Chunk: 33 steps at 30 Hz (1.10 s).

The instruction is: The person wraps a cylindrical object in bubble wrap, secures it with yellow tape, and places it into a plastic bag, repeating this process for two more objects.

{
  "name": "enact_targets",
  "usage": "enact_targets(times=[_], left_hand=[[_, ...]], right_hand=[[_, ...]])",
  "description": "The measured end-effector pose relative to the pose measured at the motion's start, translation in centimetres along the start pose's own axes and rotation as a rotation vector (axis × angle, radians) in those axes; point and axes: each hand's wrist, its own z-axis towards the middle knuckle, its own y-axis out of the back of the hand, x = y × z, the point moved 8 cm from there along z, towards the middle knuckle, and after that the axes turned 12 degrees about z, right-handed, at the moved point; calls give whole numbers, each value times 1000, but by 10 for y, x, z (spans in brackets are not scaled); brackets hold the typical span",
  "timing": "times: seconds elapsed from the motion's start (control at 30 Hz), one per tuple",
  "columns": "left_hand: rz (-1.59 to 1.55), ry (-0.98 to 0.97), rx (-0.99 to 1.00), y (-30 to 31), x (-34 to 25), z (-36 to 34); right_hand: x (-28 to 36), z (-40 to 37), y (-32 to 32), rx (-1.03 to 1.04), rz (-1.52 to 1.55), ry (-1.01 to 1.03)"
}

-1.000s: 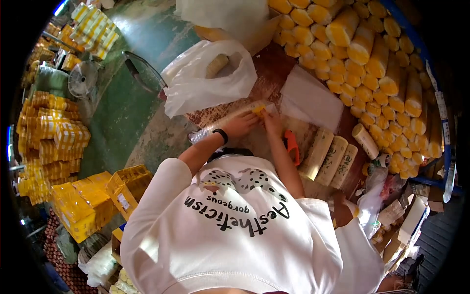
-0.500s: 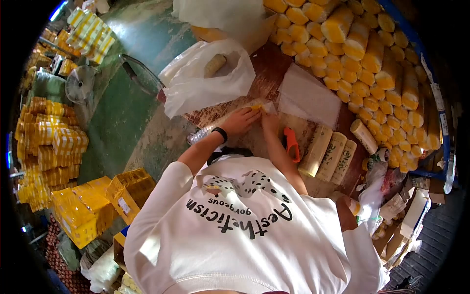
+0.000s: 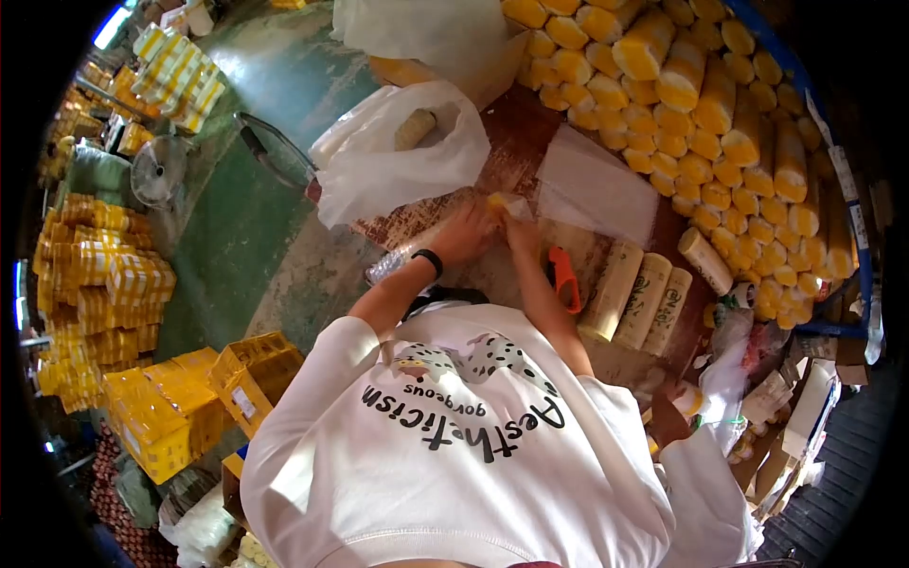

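Note:
My left hand, with a black band at the wrist, is closed at the end of a clear plastic-wrapped bundle. My right hand pinches the same end from the other side. Between the fingers shows a patch of yellow tape; the fingertips are partly hidden and blurred. Crinkled clear wrap sticks out beyond my left forearm. Right of my right forearm lies an orange-red tool. Beside it lie pale cylindrical rolls with dark writing, one of them a roll in the middle.
A white plastic bag with a pale roll inside stands ahead. White sheets lie on the reddish worktop. Yellow-ended rolls are stacked high at right. Yellow taped boxes stand at left. Another person's hand is at lower right.
Both hands stay close together at the taped end; the left hand has turned slightly and its fingers have drawn inward. The other person's hand at lower right has shifted a little.

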Motion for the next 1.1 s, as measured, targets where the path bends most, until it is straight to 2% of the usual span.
enact_targets(times=[0.07,0.23,0.3,0.33,0.43,0.63,0.73,0.83,0.93,1.03,1.1], left_hand=[[-117,45,-3,-12,5,-1],[-88,141,134,-27,13,0],[-103,171,214,-29,15,-1],[-104,172,269,-31,15,-1],[-102,176,340,-37,15,-2],[-180,218,452,-35,16,-1],[-230,226,478,-29,16,0],[-258,209,560,-37,19,2],[-282,203,580,-42,24,3],[-291,193,613,-47,23,1],[-321,185,638,-46,27,4]], right_hand=[[11,-5,6,12,-12,32],[10,-3,3,27,-6,-45],[-17,12,-18,236,232,-120],[-9,2,-15,377,332,-192],[16,-31,3,708,393,-328],[21,-50,12,839,443,-441],[8,-48,3,879,509,-487],[-11,-32,14,620,218,-337],[-27,-41,11,649,465,-378],[-110,6,-30,539,433,-217],[-121,16,-43,473,420,-134]])
